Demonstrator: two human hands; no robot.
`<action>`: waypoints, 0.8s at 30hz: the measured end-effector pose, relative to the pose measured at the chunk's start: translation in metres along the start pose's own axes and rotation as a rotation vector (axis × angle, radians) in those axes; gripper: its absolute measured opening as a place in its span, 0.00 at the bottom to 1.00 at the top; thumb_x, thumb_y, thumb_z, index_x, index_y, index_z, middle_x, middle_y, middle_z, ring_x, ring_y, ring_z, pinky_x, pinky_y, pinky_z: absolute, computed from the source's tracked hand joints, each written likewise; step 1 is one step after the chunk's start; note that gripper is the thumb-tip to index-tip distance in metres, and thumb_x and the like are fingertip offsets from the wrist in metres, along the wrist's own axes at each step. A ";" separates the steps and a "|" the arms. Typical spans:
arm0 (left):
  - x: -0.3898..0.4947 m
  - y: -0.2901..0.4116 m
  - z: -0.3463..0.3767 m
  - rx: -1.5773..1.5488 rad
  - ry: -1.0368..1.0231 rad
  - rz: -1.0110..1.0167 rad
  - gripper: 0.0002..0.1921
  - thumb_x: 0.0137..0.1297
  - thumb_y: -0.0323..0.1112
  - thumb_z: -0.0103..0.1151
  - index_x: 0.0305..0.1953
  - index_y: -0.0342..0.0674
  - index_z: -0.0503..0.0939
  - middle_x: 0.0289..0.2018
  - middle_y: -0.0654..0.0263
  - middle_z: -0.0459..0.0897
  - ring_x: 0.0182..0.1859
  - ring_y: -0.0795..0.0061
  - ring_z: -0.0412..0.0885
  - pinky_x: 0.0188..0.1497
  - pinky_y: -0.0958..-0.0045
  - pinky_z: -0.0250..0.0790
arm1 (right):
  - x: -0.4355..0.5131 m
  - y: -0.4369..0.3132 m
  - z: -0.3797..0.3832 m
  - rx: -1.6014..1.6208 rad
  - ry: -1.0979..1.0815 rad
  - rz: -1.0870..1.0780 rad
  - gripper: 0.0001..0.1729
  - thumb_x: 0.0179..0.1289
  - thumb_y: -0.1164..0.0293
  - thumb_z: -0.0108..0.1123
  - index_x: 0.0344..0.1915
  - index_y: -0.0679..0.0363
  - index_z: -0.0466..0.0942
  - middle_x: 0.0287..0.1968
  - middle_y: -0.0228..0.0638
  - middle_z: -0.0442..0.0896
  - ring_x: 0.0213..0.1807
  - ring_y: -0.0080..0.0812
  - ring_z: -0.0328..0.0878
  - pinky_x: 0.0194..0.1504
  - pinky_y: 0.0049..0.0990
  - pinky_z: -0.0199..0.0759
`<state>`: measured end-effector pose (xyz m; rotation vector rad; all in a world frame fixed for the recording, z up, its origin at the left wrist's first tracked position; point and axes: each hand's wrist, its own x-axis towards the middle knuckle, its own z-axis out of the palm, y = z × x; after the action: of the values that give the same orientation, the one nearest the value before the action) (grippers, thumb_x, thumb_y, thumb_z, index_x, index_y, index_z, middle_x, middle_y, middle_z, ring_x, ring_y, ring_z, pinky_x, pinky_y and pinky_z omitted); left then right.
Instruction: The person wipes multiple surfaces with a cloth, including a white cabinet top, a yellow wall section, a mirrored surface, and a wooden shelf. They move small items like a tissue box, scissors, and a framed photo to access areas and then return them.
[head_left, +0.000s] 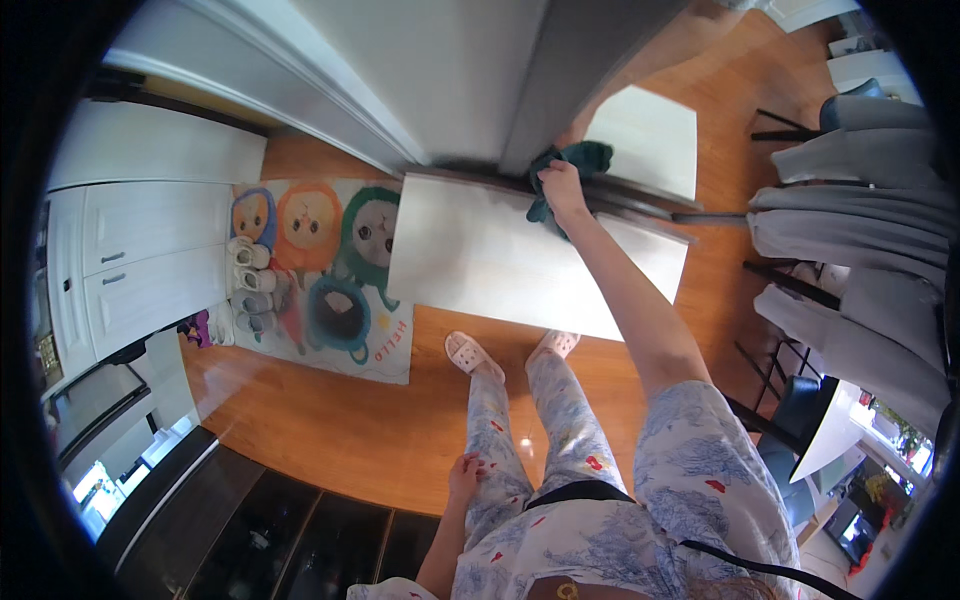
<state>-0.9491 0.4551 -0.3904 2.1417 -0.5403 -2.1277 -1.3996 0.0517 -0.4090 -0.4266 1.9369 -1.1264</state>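
Note:
My right hand (561, 184) grips a dark green cloth (589, 157), at the back edge of a white bench-like top (480, 240). The cloth spreads to both sides of my fingers, against the foot of an upright grey panel edge (562, 67). My right arm reaches across the white top. My left hand (466, 476) hangs beside my left thigh, fingers loosely bent and apart, with nothing in it. My feet, in pink slippers (469, 352), stand just before the top's front edge.
A mat with cartoon cats (307, 225) lies left, with several shoes (251, 281) beside white cabinets (150, 232). Grey garments or covers (847, 217) hang at right near dark chairs (795, 412). A shiny surface behind the bench seems to reflect a white top (652, 142).

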 end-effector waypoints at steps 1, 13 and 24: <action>-0.001 0.005 -0.004 0.010 0.003 -0.017 0.12 0.74 0.32 0.48 0.53 0.39 0.76 0.39 0.63 0.83 0.31 0.78 0.79 0.33 0.78 0.74 | -0.016 -0.029 -0.009 0.064 0.057 0.027 0.18 0.62 0.75 0.53 0.51 0.75 0.74 0.39 0.46 0.80 0.42 0.36 0.78 0.45 0.30 0.70; -0.014 0.179 -0.062 0.120 -0.209 0.500 0.11 0.73 0.34 0.51 0.53 0.41 0.75 0.38 0.66 0.83 0.32 0.80 0.81 0.32 0.80 0.72 | -0.309 -0.322 -0.170 0.663 -0.608 -0.578 0.24 0.64 0.73 0.52 0.59 0.72 0.71 0.59 0.43 0.77 0.62 0.37 0.71 0.68 0.36 0.58; -0.118 0.319 -0.094 0.087 -0.251 0.797 0.16 0.74 0.37 0.50 0.58 0.40 0.75 0.47 0.61 0.84 0.41 0.76 0.83 0.43 0.76 0.74 | -0.417 -0.283 -0.237 0.586 -0.470 -0.427 0.25 0.56 0.73 0.53 0.55 0.66 0.74 0.50 0.37 0.83 0.51 0.32 0.80 0.58 0.30 0.69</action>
<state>-0.9160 0.1741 -0.1801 1.3231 -1.2640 -1.8942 -1.3721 0.2951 0.0913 -0.7171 1.0675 -1.6238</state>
